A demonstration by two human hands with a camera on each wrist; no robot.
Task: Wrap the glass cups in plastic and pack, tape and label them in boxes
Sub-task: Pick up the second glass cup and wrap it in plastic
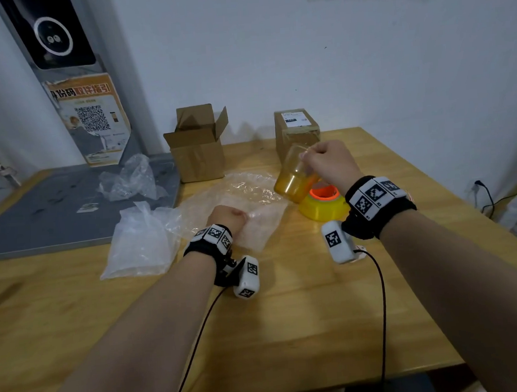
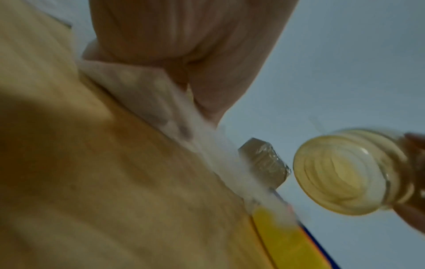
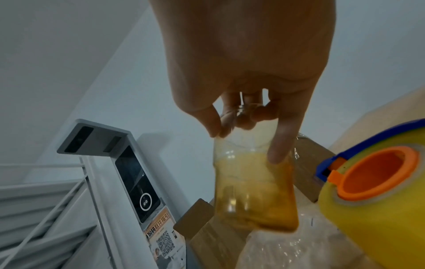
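Observation:
My right hand (image 1: 325,160) grips a clear amber-tinted glass cup (image 1: 295,178) by its rim, tilted in the air above the table. In the right wrist view the fingers (image 3: 280,145) curl over the rim of the cup (image 3: 253,185). My left hand (image 1: 230,219) is curled and pinches the near edge of a flat bubble-wrap sheet (image 1: 245,199) on the wooden table (image 1: 290,316). In the left wrist view that hand (image 2: 184,45) holds the sheet (image 2: 147,91), and the cup's base (image 2: 340,172) hangs to the right. An open cardboard box (image 1: 197,148) stands behind the sheet.
A taped, labelled box (image 1: 297,132) stands at the back right. A yellow tape roll with an orange core (image 1: 323,203) sits below the cup. Crumpled plastic bags (image 1: 137,238) lie at the left, beside a grey mat (image 1: 53,216). A wall lies close behind the table.

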